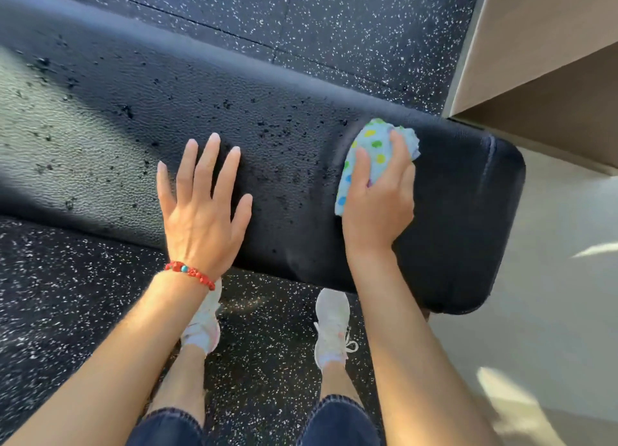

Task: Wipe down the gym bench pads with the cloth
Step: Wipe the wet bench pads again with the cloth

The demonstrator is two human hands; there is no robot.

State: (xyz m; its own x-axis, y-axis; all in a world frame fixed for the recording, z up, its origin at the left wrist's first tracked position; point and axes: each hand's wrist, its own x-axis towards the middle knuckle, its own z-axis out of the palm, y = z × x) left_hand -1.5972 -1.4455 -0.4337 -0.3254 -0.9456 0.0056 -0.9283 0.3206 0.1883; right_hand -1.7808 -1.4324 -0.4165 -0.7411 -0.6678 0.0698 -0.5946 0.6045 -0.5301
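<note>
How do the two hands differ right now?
The left hand lies flat and open on the bench pad, fingers spread; the right hand is closed around the dotted cloth. The left wrist wears a red bracelet; the right is bare. Both rest on the pad.

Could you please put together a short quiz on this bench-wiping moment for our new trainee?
1. True or false: the left hand holds the cloth.
2. Which side of the bench pad shows the most dark crumbs? A) the part to the left of the cloth B) the rounded end on the right C) neither
3. Fill in: the red bracelet sits on the ____ wrist.

Key
1. False: the right hand grips the dotted cloth, and the left hand lies flat with its fingers spread on the pad.
2. A
3. left
</note>
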